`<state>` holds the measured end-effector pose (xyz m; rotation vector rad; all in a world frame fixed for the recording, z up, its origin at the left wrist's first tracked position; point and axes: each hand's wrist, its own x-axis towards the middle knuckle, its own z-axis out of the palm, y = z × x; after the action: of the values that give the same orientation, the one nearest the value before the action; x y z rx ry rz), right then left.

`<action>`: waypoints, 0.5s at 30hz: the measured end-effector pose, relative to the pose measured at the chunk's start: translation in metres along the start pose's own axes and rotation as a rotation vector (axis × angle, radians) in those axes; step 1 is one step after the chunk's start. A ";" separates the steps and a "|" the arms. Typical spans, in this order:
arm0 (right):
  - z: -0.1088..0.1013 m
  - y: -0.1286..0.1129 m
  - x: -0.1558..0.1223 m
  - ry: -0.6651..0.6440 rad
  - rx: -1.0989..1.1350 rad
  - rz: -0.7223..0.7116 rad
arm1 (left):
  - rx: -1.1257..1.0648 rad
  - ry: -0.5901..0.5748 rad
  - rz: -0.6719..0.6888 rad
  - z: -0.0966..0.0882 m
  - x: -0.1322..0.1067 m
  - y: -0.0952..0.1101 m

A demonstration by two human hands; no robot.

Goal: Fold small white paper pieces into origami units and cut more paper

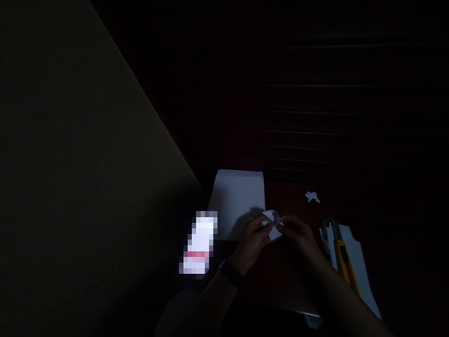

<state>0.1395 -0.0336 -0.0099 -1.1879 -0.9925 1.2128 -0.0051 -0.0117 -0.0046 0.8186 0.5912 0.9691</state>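
Note:
The scene is very dark. Both my hands meet over a dark table, pinching a small folded white paper piece (272, 223) between them. My left hand (253, 238) grips its left side, with a dark watch on the wrist. My right hand (299, 236) holds its right side, fingers curled. A white paper sheet (238, 196) lies just behind my left hand.
A small crumpled white paper scrap (312, 197) lies further back on the right. A yellow utility knife (343, 260) and a dark pen (325, 238) rest on white paper (361, 271) at the right. A bright blurred rectangle (199, 243) sits left of my left hand. A pale wall (70, 164) fills the left.

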 end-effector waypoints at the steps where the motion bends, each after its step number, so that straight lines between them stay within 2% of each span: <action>1: 0.001 0.000 -0.001 0.003 -0.006 -0.005 | 0.004 0.015 0.005 0.000 0.000 -0.001; 9: 0.002 0.001 -0.001 0.006 -0.085 -0.039 | 0.006 0.019 0.012 -0.003 0.001 -0.003; 12: 0.002 0.001 0.000 0.008 -0.117 -0.085 | 0.046 0.026 0.032 -0.003 0.001 -0.004; 15: 0.000 -0.001 0.001 0.001 -0.098 -0.074 | 0.118 0.053 0.065 -0.003 0.001 -0.004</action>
<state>0.1400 -0.0328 -0.0092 -1.2168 -1.0959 1.1162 -0.0050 -0.0113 -0.0094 0.9242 0.6754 1.0254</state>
